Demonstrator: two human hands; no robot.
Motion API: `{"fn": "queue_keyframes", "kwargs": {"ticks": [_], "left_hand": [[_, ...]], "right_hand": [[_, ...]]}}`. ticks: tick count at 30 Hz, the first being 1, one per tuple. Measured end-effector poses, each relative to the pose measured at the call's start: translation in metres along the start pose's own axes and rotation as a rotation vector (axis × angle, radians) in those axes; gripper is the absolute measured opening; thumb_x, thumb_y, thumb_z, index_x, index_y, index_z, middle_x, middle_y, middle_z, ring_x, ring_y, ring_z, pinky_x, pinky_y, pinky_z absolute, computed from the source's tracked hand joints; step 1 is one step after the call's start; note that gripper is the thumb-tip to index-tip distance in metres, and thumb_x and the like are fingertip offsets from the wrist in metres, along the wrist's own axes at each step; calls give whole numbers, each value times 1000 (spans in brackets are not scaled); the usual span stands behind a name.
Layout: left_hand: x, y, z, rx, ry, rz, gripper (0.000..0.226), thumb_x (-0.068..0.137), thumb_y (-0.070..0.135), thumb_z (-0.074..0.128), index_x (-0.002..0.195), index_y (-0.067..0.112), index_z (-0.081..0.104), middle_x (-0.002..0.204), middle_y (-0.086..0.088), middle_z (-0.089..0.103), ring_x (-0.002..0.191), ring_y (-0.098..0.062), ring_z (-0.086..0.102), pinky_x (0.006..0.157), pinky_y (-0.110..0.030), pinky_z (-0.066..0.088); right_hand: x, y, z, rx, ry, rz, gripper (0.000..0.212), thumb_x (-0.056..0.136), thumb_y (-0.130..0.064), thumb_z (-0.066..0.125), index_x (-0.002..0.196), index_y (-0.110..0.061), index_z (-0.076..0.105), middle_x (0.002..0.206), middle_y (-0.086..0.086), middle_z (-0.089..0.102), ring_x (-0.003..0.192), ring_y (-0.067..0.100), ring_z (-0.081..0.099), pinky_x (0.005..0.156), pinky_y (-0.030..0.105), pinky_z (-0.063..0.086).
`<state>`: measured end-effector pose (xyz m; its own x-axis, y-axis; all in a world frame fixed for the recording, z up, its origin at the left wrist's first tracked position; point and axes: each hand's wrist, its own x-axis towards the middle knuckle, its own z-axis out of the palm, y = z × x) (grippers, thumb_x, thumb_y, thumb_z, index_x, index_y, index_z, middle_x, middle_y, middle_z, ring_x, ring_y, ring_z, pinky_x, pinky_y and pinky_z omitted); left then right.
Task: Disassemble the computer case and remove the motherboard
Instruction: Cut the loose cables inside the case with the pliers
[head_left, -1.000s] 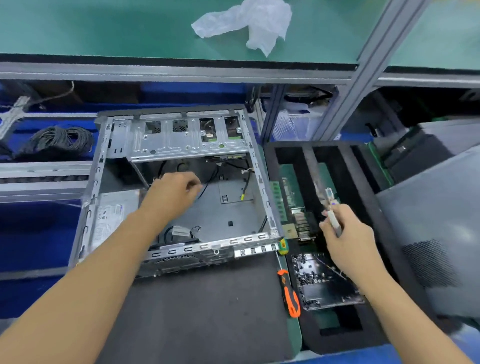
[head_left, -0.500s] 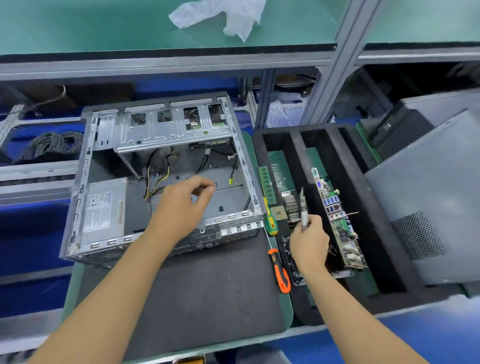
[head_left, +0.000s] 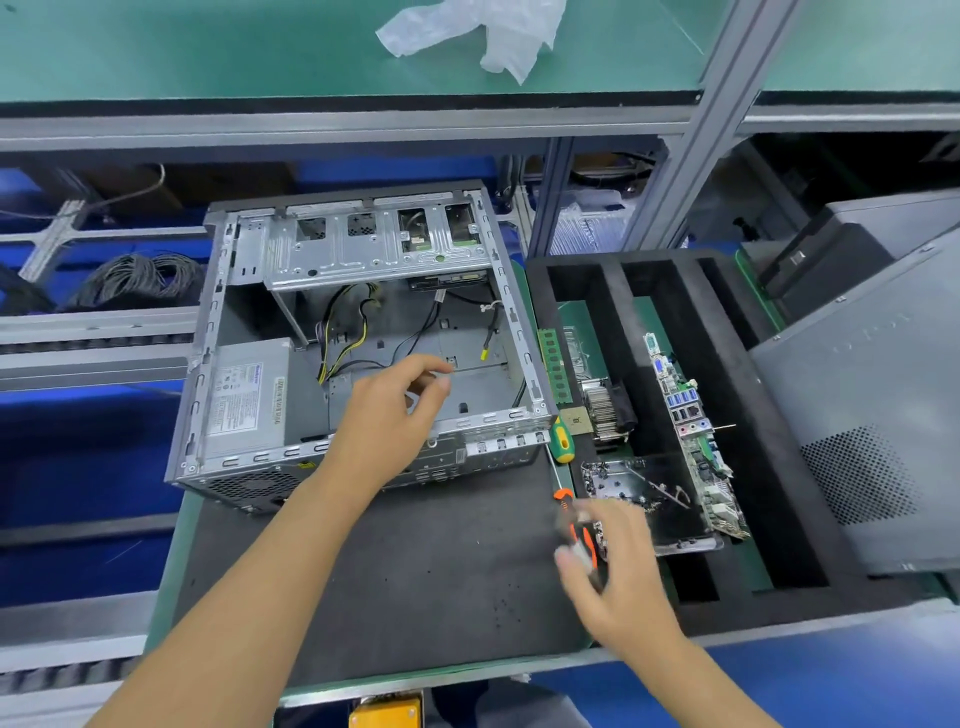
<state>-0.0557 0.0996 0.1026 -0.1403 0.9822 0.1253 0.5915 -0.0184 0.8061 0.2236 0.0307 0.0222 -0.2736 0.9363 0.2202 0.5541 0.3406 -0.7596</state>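
Observation:
The open computer case (head_left: 203, 364) lies on a black mat (head_left: 415, 577), with loose cables and a power supply (head_left: 244, 395) inside. My left hand (head_left: 384, 415) hovers over the case's near edge, fingers loosely curled, nothing visible in them. The motherboard (head_left: 685, 415) stands on edge in a slot of the black foam tray (head_left: 613, 312). My right hand (head_left: 623, 566), blurred, is at the orange-handled screwdriver (head_left: 564, 496) by the mat's right edge, with finger and thumb either side of its handle. Whether they grip it is unclear.
In the tray lie a RAM stick (head_left: 555, 364), a heatsink (head_left: 602, 405), a dark plate (head_left: 649, 499) and a green-handled screwdriver (head_left: 561, 439). A grey side panel (head_left: 872, 415) leans at the right. A plastic bag (head_left: 467, 36) lies on the upper shelf.
My right hand, which held a slim silver tool upright over the tray, dropped down and toward me to the orange screwdriver. My left hand stayed over the case with its fingers looser.

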Motion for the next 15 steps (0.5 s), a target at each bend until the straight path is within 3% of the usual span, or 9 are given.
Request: {"fn": "queue_keyframes", "kwargs": {"ticks": [2, 5, 8, 15], "left_hand": [[-1, 1, 0, -18, 4, 8, 18, 94, 25, 59, 100, 41, 62, 82, 18, 66, 85, 0, 59, 72, -18, 45], [-8, 1, -2, -36, 16, 37, 18, 94, 24, 58, 104, 39, 63, 85, 17, 68, 88, -3, 61, 76, -25, 50], [-21, -1, -6, -62, 51, 69, 19, 95, 24, 57, 106, 38, 64, 89, 17, 68, 90, -7, 63, 72, -29, 53], [-59, -21, -29, -31, 190, 122, 19, 95, 22, 59, 111, 30, 66, 101, 22, 64, 98, -5, 63, 84, -24, 51]], "right_hand": [[-12, 3, 8, -187, -159, -146, 42, 85, -43, 64, 120, -23, 56, 118, -9, 49, 115, 15, 46, 100, 28, 32], [-14, 1, 31, -391, -299, -240, 50, 78, -57, 65, 118, -27, 58, 111, -11, 50, 107, 16, 44, 96, 35, 33], [2, -10, 58, -468, -376, -336, 53, 74, -57, 64, 116, -25, 61, 107, -7, 54, 103, 20, 47, 91, 41, 41], [43, -23, 100, -559, -469, -433, 58, 82, -58, 60, 126, -20, 60, 119, -2, 58, 111, 26, 51, 105, 46, 35]]}}
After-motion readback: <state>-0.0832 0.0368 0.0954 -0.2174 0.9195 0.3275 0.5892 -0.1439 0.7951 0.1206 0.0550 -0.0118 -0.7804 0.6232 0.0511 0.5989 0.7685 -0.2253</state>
